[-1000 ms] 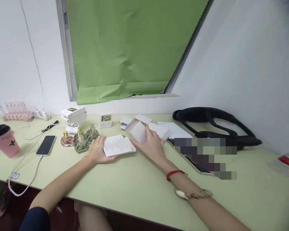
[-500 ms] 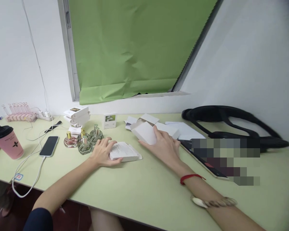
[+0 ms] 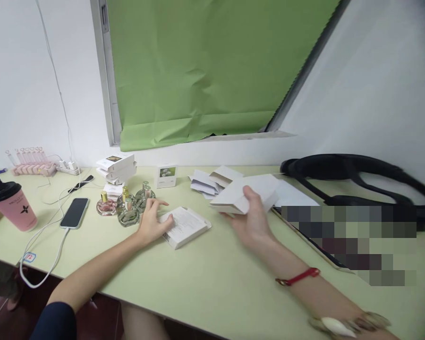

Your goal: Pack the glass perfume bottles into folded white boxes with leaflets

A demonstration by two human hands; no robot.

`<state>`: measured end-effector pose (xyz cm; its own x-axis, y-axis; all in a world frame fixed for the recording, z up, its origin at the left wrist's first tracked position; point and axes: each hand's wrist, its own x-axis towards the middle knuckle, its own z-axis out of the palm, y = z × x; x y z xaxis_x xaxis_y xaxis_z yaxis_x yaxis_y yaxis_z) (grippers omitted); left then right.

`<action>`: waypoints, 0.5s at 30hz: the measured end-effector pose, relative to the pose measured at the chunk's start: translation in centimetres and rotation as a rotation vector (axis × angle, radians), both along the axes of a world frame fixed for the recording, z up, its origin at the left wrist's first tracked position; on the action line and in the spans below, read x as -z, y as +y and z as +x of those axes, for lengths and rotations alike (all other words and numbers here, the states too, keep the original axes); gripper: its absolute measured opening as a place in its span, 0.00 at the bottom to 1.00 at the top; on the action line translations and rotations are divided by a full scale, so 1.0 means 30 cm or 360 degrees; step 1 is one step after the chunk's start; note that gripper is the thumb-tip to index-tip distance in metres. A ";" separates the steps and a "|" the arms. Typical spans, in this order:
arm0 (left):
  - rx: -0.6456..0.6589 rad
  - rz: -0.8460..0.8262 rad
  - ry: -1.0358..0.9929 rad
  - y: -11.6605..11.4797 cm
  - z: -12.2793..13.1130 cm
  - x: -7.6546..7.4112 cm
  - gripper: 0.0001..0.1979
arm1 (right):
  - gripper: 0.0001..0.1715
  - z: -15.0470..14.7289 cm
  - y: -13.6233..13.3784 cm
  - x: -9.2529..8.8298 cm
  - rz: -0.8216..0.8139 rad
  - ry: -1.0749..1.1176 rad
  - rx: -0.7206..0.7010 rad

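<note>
My right hand grips a flat white carton, held a little above the green table. My left hand rests with bent fingers on the left end of a white printed box lying flat on the table. Just left of that hand stand several small round perfume bottles with gold and silver caps. Behind the carton lie loose white folded cartons.
A phone on a white cable lies at the left, near a pink cup with a black lid. Stacked small boxes and one upright box stand by the wall. A black strap device lies at the right.
My right hand has lifted the white carton and turned it flat, shifting it rightward. The printed box under my left hand has swung round a little. The camera has panned.
</note>
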<state>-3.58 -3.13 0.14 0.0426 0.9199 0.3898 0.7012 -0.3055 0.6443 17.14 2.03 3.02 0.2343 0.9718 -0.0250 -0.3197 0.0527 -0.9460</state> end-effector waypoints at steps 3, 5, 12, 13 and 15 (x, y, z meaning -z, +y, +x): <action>-0.0003 -0.0259 0.0083 0.010 0.001 0.006 0.21 | 0.23 -0.007 -0.023 -0.032 -0.0391 0.0447 -0.0322; 0.0019 -0.0354 0.0167 0.010 0.001 0.004 0.22 | 0.23 -0.006 -0.031 -0.040 -0.0509 0.0508 -0.0450; 0.0100 -0.0296 0.0353 -0.004 0.005 -0.013 0.18 | 0.13 0.007 -0.017 -0.023 -0.0494 0.0350 -0.0245; 0.0101 -0.0301 0.0343 -0.005 0.005 -0.015 0.17 | 0.12 0.006 -0.016 -0.023 -0.0518 0.0369 -0.0212; 0.0140 -0.0322 0.0320 -0.006 0.002 -0.019 0.16 | 0.11 -0.001 -0.019 -0.025 -0.0580 0.0425 -0.0178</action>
